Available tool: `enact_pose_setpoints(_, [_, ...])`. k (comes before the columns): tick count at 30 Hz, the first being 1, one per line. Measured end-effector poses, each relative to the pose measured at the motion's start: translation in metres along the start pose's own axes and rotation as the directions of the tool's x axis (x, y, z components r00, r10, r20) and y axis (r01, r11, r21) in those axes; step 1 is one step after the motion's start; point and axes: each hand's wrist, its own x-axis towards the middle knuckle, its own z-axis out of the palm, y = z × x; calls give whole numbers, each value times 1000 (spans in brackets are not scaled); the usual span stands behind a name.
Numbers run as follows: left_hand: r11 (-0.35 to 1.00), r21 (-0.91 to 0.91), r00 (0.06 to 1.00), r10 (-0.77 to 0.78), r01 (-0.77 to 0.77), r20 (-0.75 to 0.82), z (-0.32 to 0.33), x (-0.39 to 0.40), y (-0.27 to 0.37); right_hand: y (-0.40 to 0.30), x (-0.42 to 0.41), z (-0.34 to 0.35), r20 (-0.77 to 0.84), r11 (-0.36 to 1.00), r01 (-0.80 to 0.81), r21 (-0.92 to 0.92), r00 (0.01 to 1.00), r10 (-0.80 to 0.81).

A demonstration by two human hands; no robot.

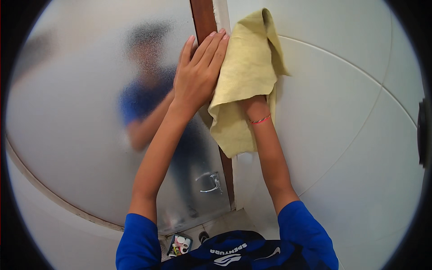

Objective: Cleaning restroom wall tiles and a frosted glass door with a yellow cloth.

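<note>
A pale yellow cloth (pixel 248 67) hangs over my right hand against the white wall panel, beside the brown door frame (pixel 205 20). My right hand (pixel 258 104) is under the cloth; only the wrist area with a thin bracelet (pixel 260 120) shows, and its fingers are hidden. My left hand (pixel 197 74) lies flat with fingers extended at the edge of the shiny, blurry-reflecting door (pixel 84 135), its fingertips over the frame beside the cloth's left edge. It grips nothing visible.
A chrome door handle (pixel 214 183) sticks out low on the door. A small basket (pixel 190 241) of bottles and containers stands on the tiled floor (pixel 233 222) near my shoe (pixel 203 236). The white wall (pixel 330 118) with curved-looking seams fills the right side. A dark object (pixel 423 133) is at the right rim.
</note>
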Motion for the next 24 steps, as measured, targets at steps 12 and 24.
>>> enact_pose_setpoints(12, [996, 15, 996, 90, -91, 14, 5, -13, 5, -49, -341, 47, 537, 849, -515, -120, 685, 492])
enact_pose_setpoints(24, [994, -108, 998, -13, 20, 66, 13, -41, 29, -11, -290, 62, -82, 983, -182, -2, 980, 181])
